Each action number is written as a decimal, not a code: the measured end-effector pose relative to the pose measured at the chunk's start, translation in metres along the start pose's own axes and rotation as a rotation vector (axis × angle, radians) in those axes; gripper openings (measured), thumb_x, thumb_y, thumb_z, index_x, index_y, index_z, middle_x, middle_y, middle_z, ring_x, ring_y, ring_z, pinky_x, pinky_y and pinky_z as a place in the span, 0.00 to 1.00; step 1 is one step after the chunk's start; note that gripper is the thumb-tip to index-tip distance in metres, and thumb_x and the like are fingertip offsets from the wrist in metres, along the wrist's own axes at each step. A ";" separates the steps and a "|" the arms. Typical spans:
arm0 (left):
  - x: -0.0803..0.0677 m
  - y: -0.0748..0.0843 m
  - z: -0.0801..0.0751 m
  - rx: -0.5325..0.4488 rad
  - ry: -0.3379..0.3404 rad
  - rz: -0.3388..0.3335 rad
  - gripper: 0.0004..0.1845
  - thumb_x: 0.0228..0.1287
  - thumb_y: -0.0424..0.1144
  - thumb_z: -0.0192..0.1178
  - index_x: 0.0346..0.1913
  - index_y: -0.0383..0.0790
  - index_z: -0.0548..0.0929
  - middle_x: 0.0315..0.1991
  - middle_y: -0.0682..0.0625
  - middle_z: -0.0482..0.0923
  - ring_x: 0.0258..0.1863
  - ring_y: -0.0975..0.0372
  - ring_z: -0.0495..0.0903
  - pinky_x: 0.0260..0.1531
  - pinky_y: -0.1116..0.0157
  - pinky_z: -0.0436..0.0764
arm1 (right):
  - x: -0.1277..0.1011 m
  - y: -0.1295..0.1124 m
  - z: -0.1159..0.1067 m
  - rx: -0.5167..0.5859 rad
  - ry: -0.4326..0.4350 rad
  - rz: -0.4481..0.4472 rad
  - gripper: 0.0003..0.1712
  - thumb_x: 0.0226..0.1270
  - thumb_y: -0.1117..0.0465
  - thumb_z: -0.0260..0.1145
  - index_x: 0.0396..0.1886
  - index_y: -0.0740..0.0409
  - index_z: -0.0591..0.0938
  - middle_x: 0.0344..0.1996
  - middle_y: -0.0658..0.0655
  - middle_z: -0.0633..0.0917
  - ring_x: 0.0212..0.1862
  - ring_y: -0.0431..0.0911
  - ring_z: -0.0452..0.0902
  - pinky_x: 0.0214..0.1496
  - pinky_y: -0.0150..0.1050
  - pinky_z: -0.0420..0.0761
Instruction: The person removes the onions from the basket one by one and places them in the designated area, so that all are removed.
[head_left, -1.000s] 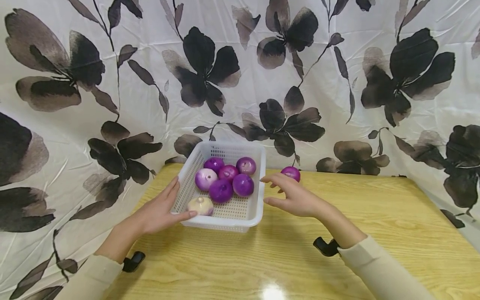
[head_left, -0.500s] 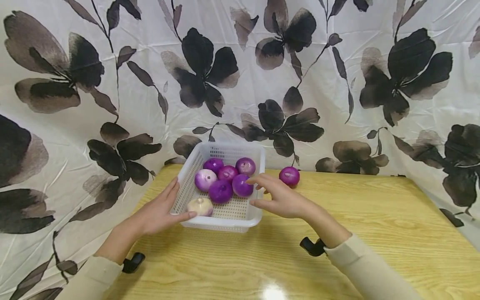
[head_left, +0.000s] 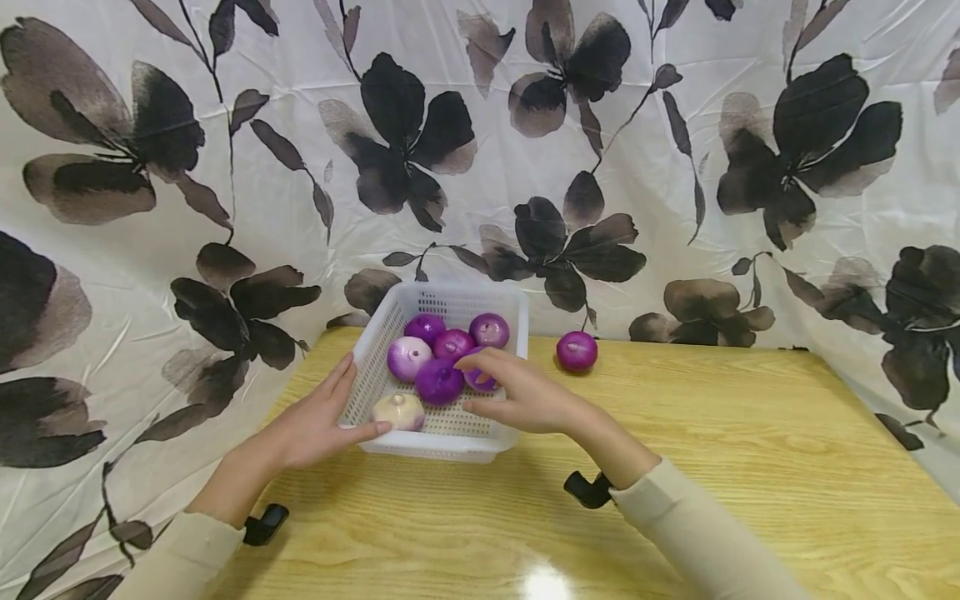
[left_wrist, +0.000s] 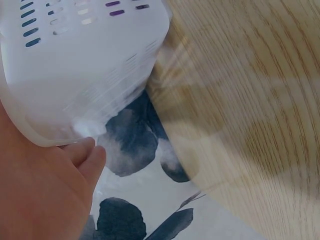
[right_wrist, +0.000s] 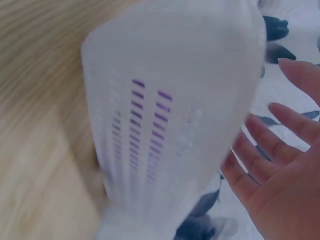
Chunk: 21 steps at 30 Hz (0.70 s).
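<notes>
Wooden table [head_left: 750, 467] in front; left hand [head_left: 315, 425] grips the near-left corner of the white basket [head_left: 375, 350], thumb hooked over the rim, fingers flat along the side wall; right hand [head_left: 517, 396] over the basket's right side, fingers apart and loosely bent above a purple onion [head_left: 480, 379], contact unclear; basket holds five purple onions and one pale onion [head_left: 400, 410] at its near-left; lone purple onion [head_left: 577, 350] on the table right of the basket; floral cloth [head_left: 675, 167] behind.
</notes>
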<state>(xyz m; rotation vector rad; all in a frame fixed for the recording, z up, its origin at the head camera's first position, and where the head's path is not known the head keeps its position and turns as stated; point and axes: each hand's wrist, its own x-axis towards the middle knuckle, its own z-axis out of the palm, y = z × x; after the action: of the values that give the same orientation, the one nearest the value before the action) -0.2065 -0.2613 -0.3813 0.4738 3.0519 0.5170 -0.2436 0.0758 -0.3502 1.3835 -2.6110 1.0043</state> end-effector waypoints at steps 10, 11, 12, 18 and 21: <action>0.001 0.000 0.001 -0.015 -0.005 -0.006 0.65 0.63 0.76 0.54 0.81 0.27 0.40 0.83 0.37 0.31 0.78 0.35 0.46 0.72 0.37 0.57 | 0.014 0.002 0.020 0.045 -0.036 0.010 0.32 0.68 0.58 0.71 0.69 0.62 0.74 0.59 0.59 0.80 0.57 0.53 0.79 0.64 0.47 0.78; 0.001 0.000 0.001 -0.015 -0.005 -0.007 0.65 0.63 0.76 0.54 0.81 0.27 0.40 0.83 0.37 0.31 0.78 0.35 0.46 0.72 0.37 0.57 | 0.015 0.003 0.021 0.054 -0.043 0.013 0.33 0.68 0.58 0.71 0.70 0.62 0.74 0.60 0.60 0.80 0.58 0.55 0.79 0.64 0.47 0.78; 0.001 0.000 0.001 -0.012 -0.004 -0.006 0.65 0.63 0.76 0.54 0.81 0.27 0.41 0.83 0.36 0.31 0.78 0.35 0.46 0.72 0.36 0.58 | 0.016 0.003 0.022 0.061 -0.048 0.013 0.33 0.68 0.59 0.71 0.70 0.63 0.73 0.60 0.62 0.79 0.58 0.56 0.79 0.64 0.48 0.78; 0.001 0.000 0.001 0.001 0.000 -0.010 0.65 0.63 0.76 0.54 0.80 0.26 0.42 0.83 0.34 0.33 0.77 0.33 0.48 0.71 0.35 0.59 | 0.024 0.004 0.027 0.061 -0.074 -0.002 0.35 0.67 0.59 0.72 0.70 0.64 0.72 0.63 0.66 0.78 0.60 0.58 0.78 0.66 0.48 0.78; 0.001 0.001 0.001 -0.005 0.000 -0.007 0.65 0.63 0.76 0.55 0.80 0.25 0.43 0.82 0.34 0.33 0.77 0.33 0.48 0.71 0.35 0.59 | 0.030 0.003 0.030 0.047 -0.083 -0.017 0.35 0.66 0.60 0.72 0.70 0.65 0.73 0.64 0.65 0.78 0.62 0.58 0.77 0.67 0.45 0.77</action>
<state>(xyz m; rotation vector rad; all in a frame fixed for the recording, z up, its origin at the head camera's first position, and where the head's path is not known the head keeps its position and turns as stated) -0.2069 -0.2600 -0.3822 0.4625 3.0507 0.5247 -0.2563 0.0390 -0.3667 1.4860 -2.6448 1.0354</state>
